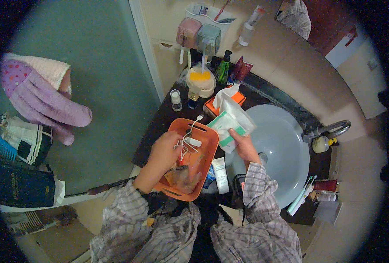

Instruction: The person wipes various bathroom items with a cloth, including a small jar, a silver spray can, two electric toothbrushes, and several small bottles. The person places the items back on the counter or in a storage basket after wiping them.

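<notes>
An orange plastic basket (210,157) with handle slots sits on the dark countertop before me. My left hand (161,154) is over its left side, fingers closed on a looped white USB cable (185,139). The cable's plug end lies over the basket's far rim. A small white block (193,142) is beside the loops. Lower in the basket lies a clear plastic bag (184,177), its contents unclear. My right hand (245,144) grips a white and green soft packet (227,126), thumb on top, between the basket and the washbasin. Whitish film stands up behind the packet.
A grey washbasin (280,148) with a chrome faucet (329,130) is at right. An orange tissue box (238,97), a green pump bottle (224,69) and a small clear bottle (176,100) stand behind. A white tube (220,176) lies right of the basket. Towels (49,95) hang at left.
</notes>
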Available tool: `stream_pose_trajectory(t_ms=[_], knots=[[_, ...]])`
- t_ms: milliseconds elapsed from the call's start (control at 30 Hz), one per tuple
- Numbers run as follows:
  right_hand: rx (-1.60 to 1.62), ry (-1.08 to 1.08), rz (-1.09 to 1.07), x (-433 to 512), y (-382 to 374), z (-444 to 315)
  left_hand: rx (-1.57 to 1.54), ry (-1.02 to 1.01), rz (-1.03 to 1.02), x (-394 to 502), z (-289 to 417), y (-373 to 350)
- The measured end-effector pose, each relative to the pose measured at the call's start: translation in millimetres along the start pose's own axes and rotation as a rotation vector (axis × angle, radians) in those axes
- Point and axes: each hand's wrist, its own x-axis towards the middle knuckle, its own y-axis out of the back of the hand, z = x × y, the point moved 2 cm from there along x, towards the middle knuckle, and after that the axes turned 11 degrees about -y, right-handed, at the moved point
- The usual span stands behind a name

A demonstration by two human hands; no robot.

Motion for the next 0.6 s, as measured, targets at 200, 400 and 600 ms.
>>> stream_pose_trajectory(t_ms=[200, 400, 600], knots=[[-0.123, -0.009, 0.231, -15.6, 2.6, 6.4, 0.132, -0.005, -0.275, 24.7, -7.9, -42.5], [-0.081, 0.035, 0.392, -38.8, 4.9, 16.6, -0.048, 0.061, -0.317, 29.3, -17.5, -43.2], [0.026, 0.073, 0.474, -61.4, 2.8, 22.5, -0.521, 0.019, -0.060, 19.5, -10.5, 3.9]])
